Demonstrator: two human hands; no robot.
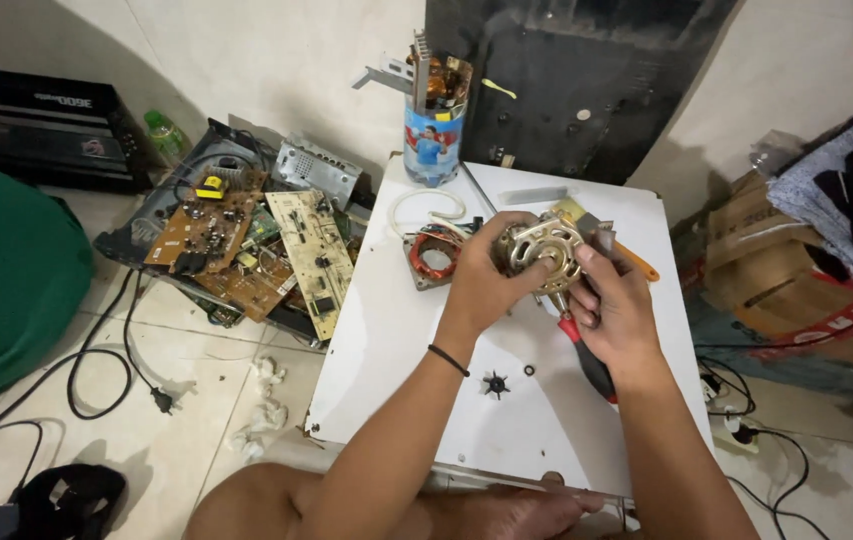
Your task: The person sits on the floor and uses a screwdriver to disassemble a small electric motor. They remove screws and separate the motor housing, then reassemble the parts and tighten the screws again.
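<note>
Nearest, the white desk (546, 420) carries a small black star-shaped part (494, 384) and a ring. Above it the right hand (618, 308), its grip clenched on a red-and-black screwdriver (586, 352), works at the metal motor housing (542, 252), which the left hand (481, 280) grasps just over the desk. Steady the housing firmly and keep the tool square. Beyond lie the copper-wound stator (434, 256) and a cup of tools (434, 125)
</note>
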